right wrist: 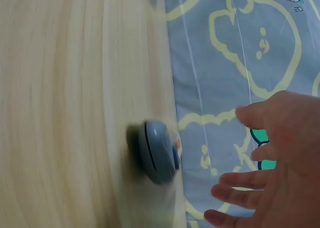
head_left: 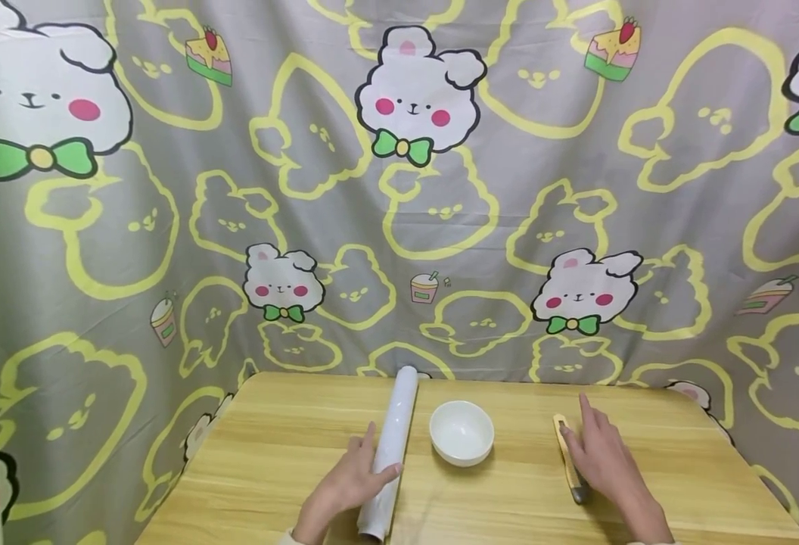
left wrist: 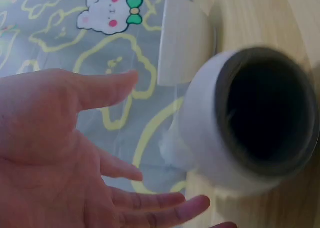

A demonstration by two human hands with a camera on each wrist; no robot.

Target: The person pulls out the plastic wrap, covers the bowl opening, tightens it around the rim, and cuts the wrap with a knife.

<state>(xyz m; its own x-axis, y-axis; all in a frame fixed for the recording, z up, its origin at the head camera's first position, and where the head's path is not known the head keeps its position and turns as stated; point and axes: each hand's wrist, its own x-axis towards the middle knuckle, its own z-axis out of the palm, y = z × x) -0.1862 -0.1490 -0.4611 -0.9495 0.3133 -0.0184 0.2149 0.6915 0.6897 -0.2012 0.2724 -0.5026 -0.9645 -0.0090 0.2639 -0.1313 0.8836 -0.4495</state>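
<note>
A long roll of clear plastic wrap point(head_left: 396, 424) lies lengthwise on the table, its hollow dark core point(left wrist: 270, 113) facing the left wrist camera. My left hand point(head_left: 350, 478) is spread over the roll's near half, thumb and fingers apart; in the left wrist view a gap shows between the palm point(left wrist: 55, 153) and the roll. To the roll's right stands a white bowl point(head_left: 461, 433). A yellow utility knife point(head_left: 567, 454) with a dark grey end point(right wrist: 159, 152) lies farther right. Just beside it hovers my right hand point(head_left: 605, 454), fingers extended; whether the thumb touches the knife cannot be told.
The wood-grain table point(head_left: 263, 454) ends at a grey patterned curtain point(head_left: 345, 227) hanging along its back and sides. In the left wrist view the bowl point(left wrist: 185, 43) stands beyond the roll.
</note>
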